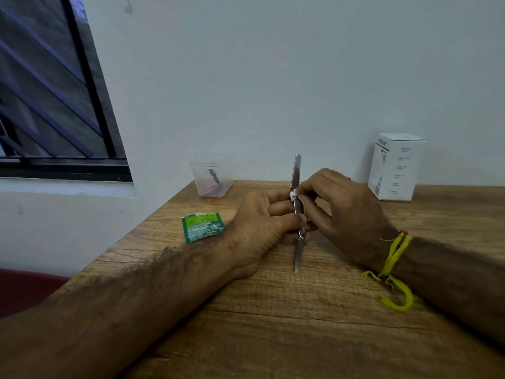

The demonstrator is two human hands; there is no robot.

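Observation:
A slim metal nail-clipper-like tool (296, 170) stands upright over the wooden table (300, 324), its thin blade pointing down near the tabletop. My left hand (259, 228) grips its middle between thumb and fingers. My right hand (344, 212) pinches a small white wad (293, 196) against the tool's shaft just above the left fingers. A yellow thread band (393, 258) is tied round my right wrist.
A torn green sachet (202, 226) lies on the table left of my left hand. A clear plastic cup (211, 177) with small dark and red items stands at the back by the wall. A white carton (393, 166) stands back right. A window is at the left.

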